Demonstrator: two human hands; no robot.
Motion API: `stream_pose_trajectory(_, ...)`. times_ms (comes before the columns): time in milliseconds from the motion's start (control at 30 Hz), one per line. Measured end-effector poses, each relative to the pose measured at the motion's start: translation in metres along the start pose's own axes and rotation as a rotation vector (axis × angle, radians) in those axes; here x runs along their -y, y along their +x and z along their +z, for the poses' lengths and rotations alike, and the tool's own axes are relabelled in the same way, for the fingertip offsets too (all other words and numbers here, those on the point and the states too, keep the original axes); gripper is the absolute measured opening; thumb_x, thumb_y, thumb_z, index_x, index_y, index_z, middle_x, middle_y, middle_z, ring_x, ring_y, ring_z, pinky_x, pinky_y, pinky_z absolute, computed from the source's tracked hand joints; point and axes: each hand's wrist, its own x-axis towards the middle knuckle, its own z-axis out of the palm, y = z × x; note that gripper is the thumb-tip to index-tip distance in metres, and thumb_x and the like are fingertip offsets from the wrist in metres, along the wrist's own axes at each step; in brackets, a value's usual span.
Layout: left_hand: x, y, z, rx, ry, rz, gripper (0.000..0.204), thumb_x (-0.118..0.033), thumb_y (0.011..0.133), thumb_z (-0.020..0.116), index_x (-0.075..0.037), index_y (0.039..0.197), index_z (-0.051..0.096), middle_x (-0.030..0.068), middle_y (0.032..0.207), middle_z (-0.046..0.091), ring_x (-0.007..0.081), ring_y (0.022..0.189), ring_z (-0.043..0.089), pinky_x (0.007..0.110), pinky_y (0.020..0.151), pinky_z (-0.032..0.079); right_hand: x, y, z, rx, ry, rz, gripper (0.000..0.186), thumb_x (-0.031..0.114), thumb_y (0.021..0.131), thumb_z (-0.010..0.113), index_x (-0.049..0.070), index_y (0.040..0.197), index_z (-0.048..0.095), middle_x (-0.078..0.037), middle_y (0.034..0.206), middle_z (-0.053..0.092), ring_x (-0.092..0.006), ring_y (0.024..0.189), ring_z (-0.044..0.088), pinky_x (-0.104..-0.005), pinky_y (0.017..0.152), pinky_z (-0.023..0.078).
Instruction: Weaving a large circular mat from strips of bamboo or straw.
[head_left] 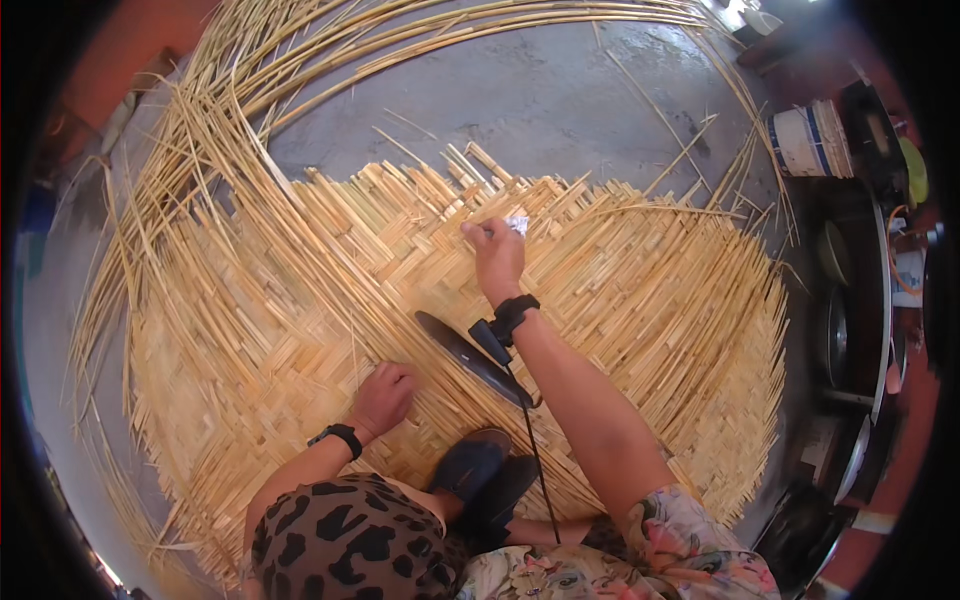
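Note:
My right hand [497, 258] is closed on a small crumpled white piece [516, 224] over the upper middle of a woven mat of split pale canes [260, 330]. My left hand [385, 398] is curled low on the mat at centre-left; what its fingers hold, if anything, is hidden. A long dark curved blade [455, 345] lies between my hands, partly behind a black wrist device with a hanging cord. A thick bundle of long, loose strips [230, 110] runs from the upper left down across the mat toward the middle.
My dark slippers [465, 460] rest on the mat below the blade. Grey concrete floor [420, 90] borders the mat, with stray strips on it. Along the right stand a pale bucket [805, 138], dark shelving with metal dishes [837, 340], and other items. A red wall [120, 45] shows at upper left.

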Motion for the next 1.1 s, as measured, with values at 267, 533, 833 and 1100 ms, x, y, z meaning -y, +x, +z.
stream_pose_trajectory(267,0.015,0.002,-0.005,0.044,0.037,0.022,0.024,-0.002,0.074,0.064,-0.01,0.096,0.065,0.0058,0.102,0.061,0.0298,0.094,0.055,0.038,0.082,0.049,0.006,0.015,0.039,-0.073,-0.066,0.059,0.028,0.035,0.081,0.073,0.007,0.08,0.073,-0.019,0.08,0.068,-0.0381,0.082,0.063,-0.0468,0.072,0.049)
stream_pose_trajectory(533,0.008,0.011,-0.006,0.057,0.048,0.008,0.025,-0.004,0.075,0.065,-0.012,0.099,0.066,0.0055,0.102,0.061,0.0296,0.094,0.056,0.038,0.083,0.049,-0.012,0.017,0.05,-0.08,-0.115,0.016,0.031,0.038,0.079,0.076,0.008,0.08,0.07,-0.015,0.078,0.067,-0.0352,0.083,0.06,-0.0458,0.073,0.048)
stream_pose_trajectory(833,-0.001,0.028,-0.015,0.064,-0.092,0.022,0.024,0.004,0.072,0.063,-0.008,0.092,0.066,0.008,0.095,0.062,0.031,0.088,0.058,0.038,0.075,0.05,-0.023,0.017,0.017,0.117,-0.105,0.046,0.027,0.024,0.079,0.078,0.006,0.097,0.069,-0.019,0.095,0.065,-0.0364,0.085,0.062,-0.0446,0.073,0.05)
stream_pose_trajectory(1100,-0.024,0.223,0.006,0.158,0.201,0.292,0.068,-0.018,0.087,0.068,0.001,0.146,0.039,0.0244,0.148,0.04,0.0389,0.141,0.034,0.048,0.115,0.03,-0.072,-0.082,-0.093,0.076,0.046,0.297,0.043,0.025,0.098,0.055,0.006,0.136,0.048,-0.022,0.088,0.066,-0.0368,0.082,0.065,-0.0436,0.07,0.051)
